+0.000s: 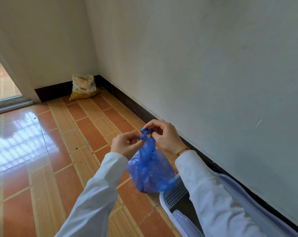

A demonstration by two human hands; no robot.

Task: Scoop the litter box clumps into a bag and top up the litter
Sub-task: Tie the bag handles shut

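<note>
Left hand [126, 144] pinches the twisted neck of the blue bag [150, 171] just below the knot, fingers curled in. Right hand [163, 134] pinches the looped handles at the top of the same bag, thumb and fingers closed on the plastic; thin gold bracelet [182, 150] at that wrist. Both hands sit close together, the handles twisted into a loop between them. Bag hangs from both hands, clear of the floor, bottom bulging with something inside; contents not readable through the plastic. Both arms in pale long sleeves [97, 194]. Directly under the right forearm: litter box [163, 200], pale blue-white plastic, against the wall's dark skirting board [136, 106]. A white slotted grid panel [176, 194] sits at its near end, dark litter visible beside it; most of the box is hidden by the right sleeve. Bag bottom hangs just beside the box's left rim. Small granules scattered on the floor [42, 151] near the box; floor is glossy orange-brown tile with window glare on the left. Far corner: a yellow and white sack [84, 87] stands upright against the skirting, top open and crumpled, well apart from the hands. Sliding door track [9, 104] at far left.
</note>
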